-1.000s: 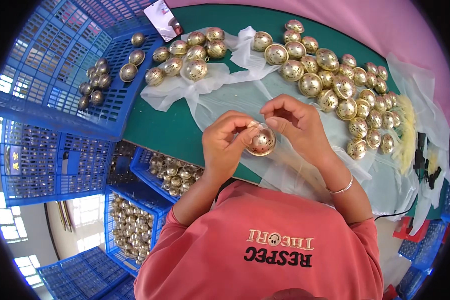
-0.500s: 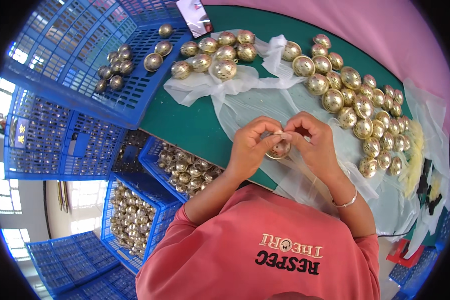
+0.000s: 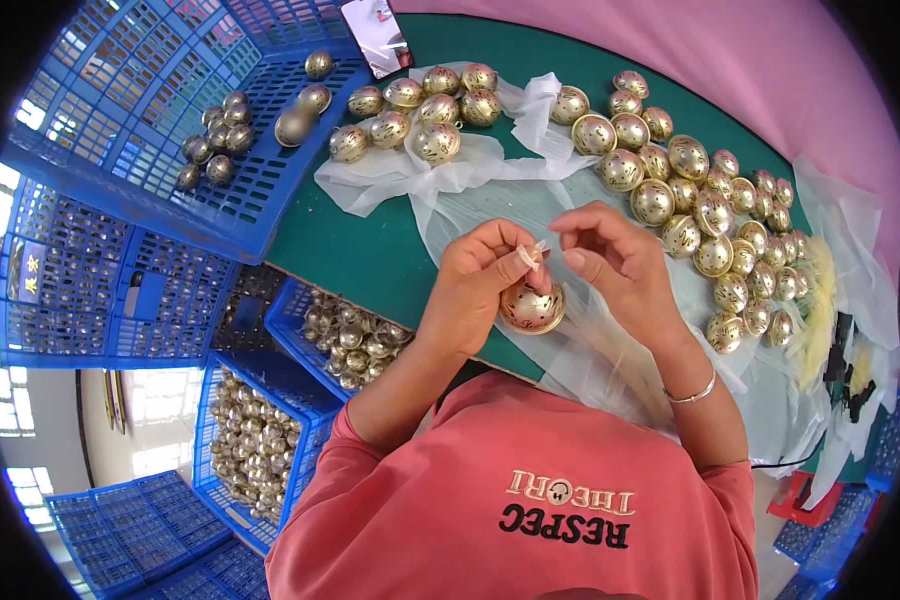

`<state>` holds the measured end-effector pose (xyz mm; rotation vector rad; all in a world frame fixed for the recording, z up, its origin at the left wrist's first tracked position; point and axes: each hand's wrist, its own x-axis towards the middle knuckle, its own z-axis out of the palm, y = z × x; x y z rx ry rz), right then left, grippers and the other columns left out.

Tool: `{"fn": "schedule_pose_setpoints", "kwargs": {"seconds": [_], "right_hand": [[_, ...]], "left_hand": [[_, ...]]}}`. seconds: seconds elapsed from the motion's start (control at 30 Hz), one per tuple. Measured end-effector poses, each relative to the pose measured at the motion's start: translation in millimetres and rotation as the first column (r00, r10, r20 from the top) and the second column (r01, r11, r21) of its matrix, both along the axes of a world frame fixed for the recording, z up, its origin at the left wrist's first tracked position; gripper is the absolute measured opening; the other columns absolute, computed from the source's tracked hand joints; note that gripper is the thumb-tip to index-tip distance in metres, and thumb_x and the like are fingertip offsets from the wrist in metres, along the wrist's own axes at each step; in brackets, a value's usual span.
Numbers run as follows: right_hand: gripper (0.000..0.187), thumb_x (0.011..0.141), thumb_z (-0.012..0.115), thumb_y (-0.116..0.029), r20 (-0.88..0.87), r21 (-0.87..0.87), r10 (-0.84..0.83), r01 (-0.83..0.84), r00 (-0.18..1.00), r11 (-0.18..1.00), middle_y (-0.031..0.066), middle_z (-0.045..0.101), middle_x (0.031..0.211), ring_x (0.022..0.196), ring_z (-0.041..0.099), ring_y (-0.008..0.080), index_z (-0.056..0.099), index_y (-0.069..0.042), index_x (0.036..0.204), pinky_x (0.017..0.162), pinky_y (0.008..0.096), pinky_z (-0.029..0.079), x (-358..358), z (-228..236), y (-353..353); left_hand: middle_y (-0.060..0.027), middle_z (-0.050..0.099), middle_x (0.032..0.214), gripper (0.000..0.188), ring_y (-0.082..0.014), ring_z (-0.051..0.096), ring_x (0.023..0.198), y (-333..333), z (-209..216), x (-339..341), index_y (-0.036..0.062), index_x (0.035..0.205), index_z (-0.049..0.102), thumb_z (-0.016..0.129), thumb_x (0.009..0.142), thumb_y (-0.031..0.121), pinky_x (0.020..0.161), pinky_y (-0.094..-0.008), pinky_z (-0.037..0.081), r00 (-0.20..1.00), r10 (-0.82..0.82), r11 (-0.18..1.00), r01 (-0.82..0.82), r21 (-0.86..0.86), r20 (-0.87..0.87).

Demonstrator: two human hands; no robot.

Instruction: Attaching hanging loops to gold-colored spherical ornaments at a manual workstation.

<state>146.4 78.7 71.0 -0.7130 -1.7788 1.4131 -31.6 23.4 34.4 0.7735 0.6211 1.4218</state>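
Observation:
Near the table's front edge is a gold ball ornament (image 3: 533,311) with dark markings and a rim round its middle. My left hand (image 3: 482,278) is just above it, thumb and fingers pinching a short pale cord (image 3: 530,256) at the ball's top. Whether the cord is knotted is too small to tell. To the right of the cord, my right hand (image 3: 615,262) is raised, thumb and curled fingers apart, with nothing visible between them.
Gold balls (image 3: 688,157) cover the right of the green table (image 3: 355,245), more (image 3: 438,110) at back left. White sheeting (image 3: 470,165) and pale yellow strands (image 3: 816,300) lie there. A phone (image 3: 378,38) stands behind. Blue crates (image 3: 265,190) with balls are left.
My right hand has come away from the cord and opened. My left hand has shifted slightly left and keeps its pinch, and more of the ball shows below it.

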Motion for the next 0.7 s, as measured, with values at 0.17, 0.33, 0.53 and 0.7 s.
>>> {"fn": "schedule_pose_setpoints", "kwargs": {"seconds": [0.17, 0.33, 0.53, 0.7], "right_hand": [[0.020, 0.089, 0.065, -0.006, -0.098, -0.017, 0.073, -0.075, 0.992, 0.997, 0.0021, 0.056, 0.094, 0.082, 0.053, 0.0105, 0.062, 0.001, 0.108, 0.079, 0.0242, 0.046, -2, 3, 0], [0.007, 0.089, 0.063, -0.004, -0.084, -0.172, -0.012, -0.003, 0.996, 0.985, 0.0045, 0.061, 0.093, 0.075, 0.054, 0.0090, 0.064, 0.001, 0.094, 0.067, 0.0239, 0.047, 1, -16, 2], [0.016, 0.095, 0.060, -0.018, -0.301, -0.550, -0.123, -0.067, 0.946, 0.833, 0.0061, 0.064, 0.091, 0.070, 0.058, 0.0096, 0.057, -0.003, 0.092, 0.063, 0.0225, 0.048, 1, -41, 3], [0.017, 0.099, 0.054, -0.021, -0.421, -0.606, -0.107, -0.191, 0.901, 0.772, 0.0082, 0.064, 0.092, 0.072, 0.059, 0.0103, 0.053, -0.005, 0.095, 0.066, 0.0236, 0.051, 8, -48, 15]], "left_hand": [[-0.0078, 0.062, 0.079, 0.013, -0.0150, 0.062, 0.071, 1, 4, 4, 0.0015, 0.094, 0.056, 0.063, 0.092, 0.011, 0.070, -0.0271, 0.053, 0.999, -0.031, 0.998, 0.031, -0.057, -0.005], [-0.0068, 0.063, 0.077, 0.014, -0.0129, 0.062, 0.068, 6, -6, 10, 0.0020, 0.097, 0.055, 0.065, 0.090, 0.009, 0.064, -0.0232, 0.052, 0.998, -0.050, 0.993, 0.044, -0.110, -0.049], [-0.0029, 0.061, 0.069, 0.032, -0.0071, 0.057, 0.059, 30, -13, 11, 0.0023, 0.110, 0.048, 0.070, 0.086, 0.005, 0.052, -0.0185, 0.043, 0.944, 0.000, 0.995, -0.032, -0.091, -0.331], [-0.0026, 0.061, 0.069, 0.040, -0.0052, 0.053, 0.057, 45, -1, 12, 0.0018, 0.118, 0.045, 0.069, 0.087, 0.009, 0.051, -0.0183, 0.040, 0.910, -0.148, 0.985, 0.100, -0.141, -0.387]]}}
